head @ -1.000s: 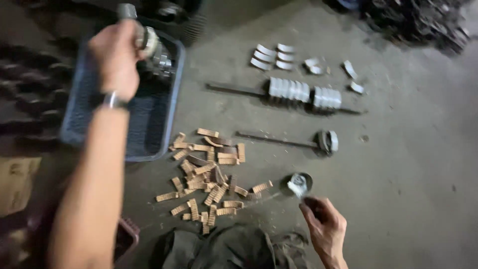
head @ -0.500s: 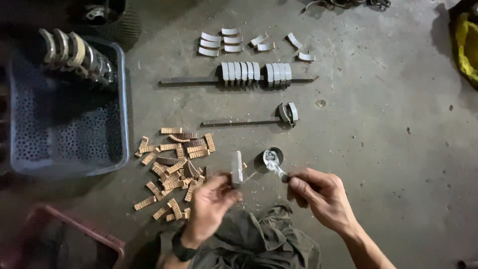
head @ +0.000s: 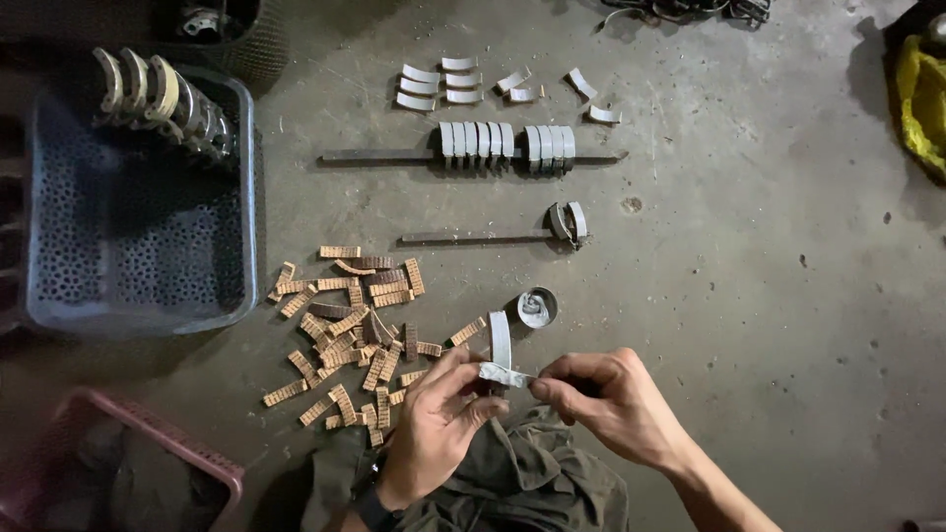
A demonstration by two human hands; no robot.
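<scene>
Two hands meet low in the view, just below centre, over a bare concrete floor (head: 769,325). Left hand (head: 434,424) closes thumb and fingers on a curved grey metal shoe (head: 500,343) that stands on edge, its arc rising toward twelve o'clock. Right hand (head: 616,404) pinches a small grey applicator (head: 505,374) and lays its tip against the lower end of the shoe, so the two hands sit close, joined through that piece.

Judging by its look, the shoe is thin, stiff metal, light enough for a fingertip hold and likely smooth on its faces; the lower end and side edges seem the safest places to grip, leaving the curved face open.

At one o'clock from the shoe, just beside it, sits a small round tin (head: 537,307). At nine to ten o'clock lies a scattered heap of tan ribbed lining strips (head: 355,335). Farther up, two long rods (head: 473,158) carry more grey shoes threaded side by side, and a blue perforated crate (head: 138,256) stands at ten o'clock.
</scene>
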